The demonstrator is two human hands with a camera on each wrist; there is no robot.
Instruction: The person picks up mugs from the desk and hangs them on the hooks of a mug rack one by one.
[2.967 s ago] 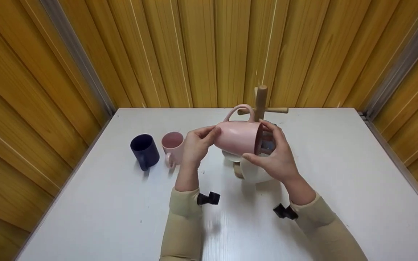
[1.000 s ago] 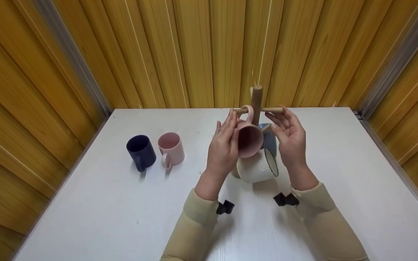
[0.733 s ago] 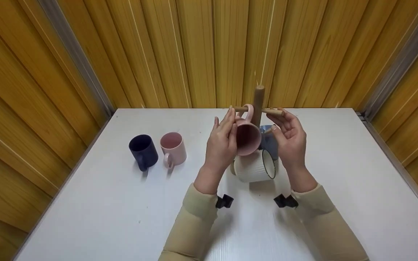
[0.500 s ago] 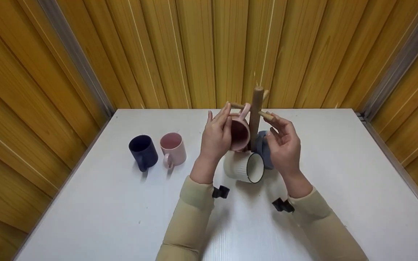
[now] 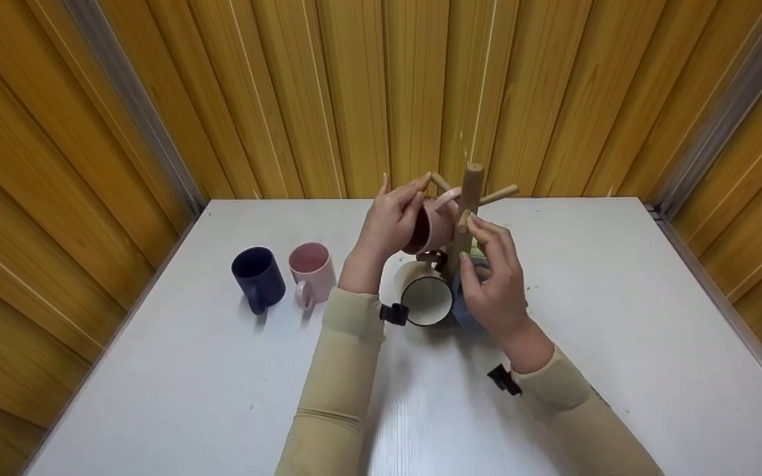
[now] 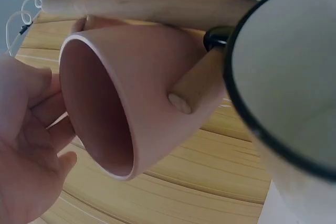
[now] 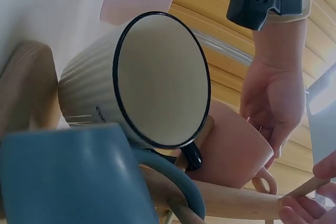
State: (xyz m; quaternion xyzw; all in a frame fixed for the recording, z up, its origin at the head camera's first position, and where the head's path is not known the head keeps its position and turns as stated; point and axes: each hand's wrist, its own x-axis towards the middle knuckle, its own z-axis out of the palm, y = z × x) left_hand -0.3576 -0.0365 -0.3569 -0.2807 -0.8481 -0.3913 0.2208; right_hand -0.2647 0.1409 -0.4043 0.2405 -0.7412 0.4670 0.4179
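A pink mug (image 5: 444, 221) hangs by its handle from a peg of the wooden mug tree (image 5: 472, 188), mouth tilted toward my left hand (image 5: 381, 225). That hand's fingers are mostly straight and lie beside the mug's rim, near the peg's tip. My right hand (image 5: 497, 287) pinches the end of another upper peg (image 7: 310, 186) between its fingers. Lower on the tree hangs a ribbed white mug (image 6: 294, 77) with a black rim and black handle. A blue mug (image 7: 73, 177) hangs beside it, partly hidden behind my right hand in the head view.
A dark blue mug (image 5: 275, 281) and a second pink mug (image 5: 320, 281) stand upright on the white table (image 5: 176, 370), left of the tree. A wood-patterned wall (image 5: 354, 99) rises behind the table's far edge.
The pink mug went from both hands onto a peg. Then the tree turned, its right-hand peg swinging toward the front with my right hand. The hung mugs shifted left.
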